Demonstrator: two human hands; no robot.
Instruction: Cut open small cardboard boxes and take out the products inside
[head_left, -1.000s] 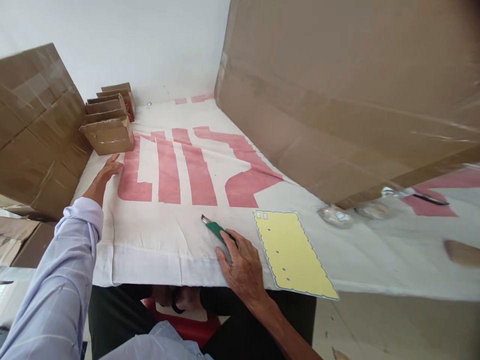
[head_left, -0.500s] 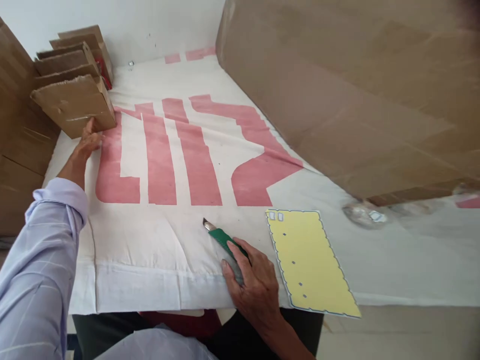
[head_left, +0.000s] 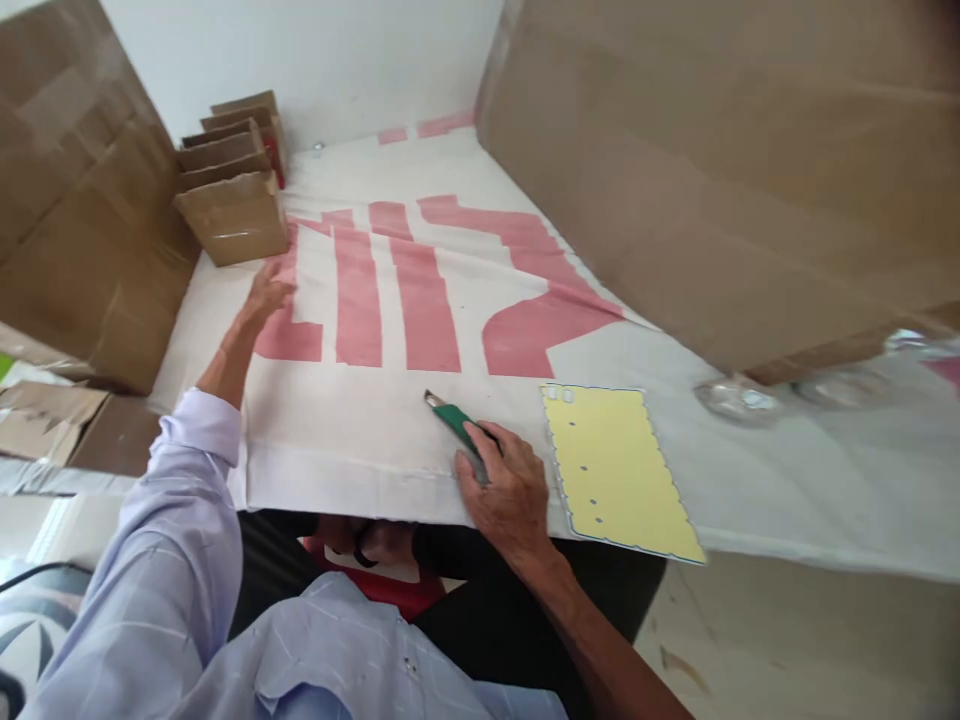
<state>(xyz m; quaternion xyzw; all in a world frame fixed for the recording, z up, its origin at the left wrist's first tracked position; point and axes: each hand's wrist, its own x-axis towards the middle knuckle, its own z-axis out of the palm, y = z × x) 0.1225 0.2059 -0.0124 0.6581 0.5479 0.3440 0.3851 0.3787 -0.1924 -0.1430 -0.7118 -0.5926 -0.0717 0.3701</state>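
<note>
A green utility knife (head_left: 455,424) lies low over the white cloth, its blade tip pointing to the upper left. My right hand (head_left: 510,490) is closed around its rear part. At the left, my left hand (head_left: 268,292) reaches out with its fingers apart and nothing in them. It is just below the front one of a row of small open cardboard boxes (head_left: 244,222). To the right of my right hand, a yellow card (head_left: 619,465) with a scalloped blue edge and small dark marks lies flat near the table edge.
A cloth with red printed shapes (head_left: 360,300) covers the table. A large cardboard sheet or box (head_left: 712,170) looms at the right, with clear wrapped items (head_left: 739,398) by its lower edge. Another big cardboard box (head_left: 82,200) stands left, with flattened cardboard (head_left: 45,415) below it.
My view has swung left, so the boxes appear further right and more cardboard shows at the left. My left hand has come slightly away from the front small box. My right hand still grips the knife.
</note>
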